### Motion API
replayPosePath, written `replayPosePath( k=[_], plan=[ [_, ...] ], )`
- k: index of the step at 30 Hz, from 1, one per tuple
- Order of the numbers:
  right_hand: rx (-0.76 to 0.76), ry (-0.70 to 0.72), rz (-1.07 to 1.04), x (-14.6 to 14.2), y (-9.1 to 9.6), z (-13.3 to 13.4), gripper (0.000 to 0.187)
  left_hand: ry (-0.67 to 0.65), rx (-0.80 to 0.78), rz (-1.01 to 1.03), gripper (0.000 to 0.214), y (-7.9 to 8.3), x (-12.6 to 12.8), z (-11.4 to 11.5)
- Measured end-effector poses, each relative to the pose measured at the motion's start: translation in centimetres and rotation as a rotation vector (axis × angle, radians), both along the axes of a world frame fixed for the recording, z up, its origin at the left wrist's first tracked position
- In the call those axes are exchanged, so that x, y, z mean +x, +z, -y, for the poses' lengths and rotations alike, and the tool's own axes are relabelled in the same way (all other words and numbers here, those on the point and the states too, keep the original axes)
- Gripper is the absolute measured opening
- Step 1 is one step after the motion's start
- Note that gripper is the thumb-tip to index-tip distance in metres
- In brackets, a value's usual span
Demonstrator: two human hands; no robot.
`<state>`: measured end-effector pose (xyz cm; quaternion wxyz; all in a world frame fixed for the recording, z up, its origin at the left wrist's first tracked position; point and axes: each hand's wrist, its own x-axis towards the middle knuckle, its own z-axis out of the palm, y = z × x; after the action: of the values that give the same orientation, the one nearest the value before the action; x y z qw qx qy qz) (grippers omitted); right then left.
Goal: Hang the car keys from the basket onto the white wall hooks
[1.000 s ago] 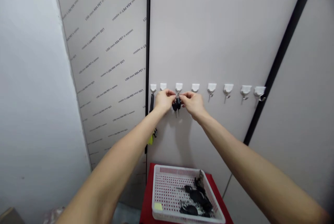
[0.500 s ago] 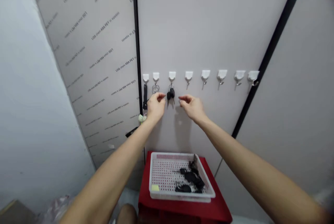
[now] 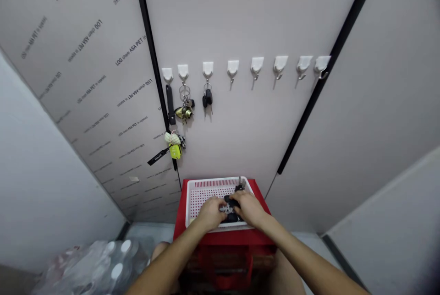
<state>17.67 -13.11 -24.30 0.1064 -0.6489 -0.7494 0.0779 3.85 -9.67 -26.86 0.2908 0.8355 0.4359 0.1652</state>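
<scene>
Eight hooks [image 3: 233, 66]; three hanging key bunches [image 3: 208, 97]; left hand [image 3: 210, 214], right hand [image 3: 250, 208] in one basket [image 3: 199, 195], fingers half-curled at keys [image 3: 231, 217], grip unclear

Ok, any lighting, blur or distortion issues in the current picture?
Head view: soft light, faint shadows under the wall hooks, upper right corner darkened. Also head view: keys between left hand and right hand look indistinct; black strips splay apart upward.

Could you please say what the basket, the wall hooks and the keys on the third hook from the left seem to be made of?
Basket: probably matt white plastic, judging by moulded holes.
Wall hooks: backs likely smooth white plastic; bent tips probably metal, given silvery sheen.
Keys: chunky black heads suggest plastic or rubber; slim grey blades suggest metal, finish too small to tell.
</scene>
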Motion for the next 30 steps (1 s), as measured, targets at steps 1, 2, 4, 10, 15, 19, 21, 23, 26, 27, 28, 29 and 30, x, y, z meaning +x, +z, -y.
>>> replayPosePath(
  k=[1, 2, 4, 10, 15, 19, 21, 23, 26, 27, 28, 29, 30],
  plan=[
    [0.007, -0.002, -0.025, 0.1, -0.1, 0.0, 0.028, 0.004, -0.032, -0.007, 0.028, 0.0, -0.2, -0.1],
    [0.018, -0.001, -0.052, 0.1, -0.2, 0.1, 0.028, 0.008, -0.066, -0.009, 0.028, -0.1, -0.4, -0.2],
    [0.047, -0.009, -0.103, 0.2, -0.5, 0.2, 0.026, 0.015, -0.133, 0.003, 0.029, -0.4, -0.7, -0.5],
    [0.123, 0.055, -0.188, -0.2, -1.0, 0.9, 0.02, 0.019, -0.18, 0.031, 0.031, -1.3, -1.0, -0.7],
    [-0.018, 0.108, -0.213, -0.5, -1.4, 0.6, 0.021, 0.039, -0.172, 0.069, 0.029, -0.9, -1.0, -0.6],
    [-0.018, 0.111, -0.271, -0.8, -1.2, 0.4, 0.025, 0.072, -0.167, 0.265, 0.024, -0.2, -1.2, -0.4],
    [0.011, 0.137, -0.316, -1.2, -0.9, 0.4, 0.025, 0.082, -0.196, 0.362, 0.02, 0.1, -1.3, -0.4],
    [0.037, 0.139, -0.363, -1.7, -0.6, 0.4, 0.02, 0.09, -0.227, 0.438, 0.017, 0.5, -1.5, -0.4],
    [0.071, 0.093, -0.511, -2.5, -0.1, 0.2, 0.015, 0.104, -0.248, 0.55, 0.014, 1.5, -1.7, -0.6],
    [0.074, 0.08, -0.591, -2.7, 0.1, 0.1, 0.016, 0.109, -0.253, 0.586, 0.013, 1.9, -1.8, -0.7],
    [0.073, 0.069, -0.672, -2.9, 0.4, -0.1, 0.017, 0.111, -0.257, 0.615, 0.013, 2.4, -1.8, -0.8],
    [0.069, 0.058, -0.745, -3.1, 0.8, -0.3, 0.018, 0.108, -0.26, 0.637, 0.013, 2.9, -1.9, -1.0],
    [0.061, 0.043, -0.802, -3.2, 1.2, -0.6, 0.018, 0.101, -0.258, 0.652, 0.013, 3.6, -1.9, -1.1]
  ],
)
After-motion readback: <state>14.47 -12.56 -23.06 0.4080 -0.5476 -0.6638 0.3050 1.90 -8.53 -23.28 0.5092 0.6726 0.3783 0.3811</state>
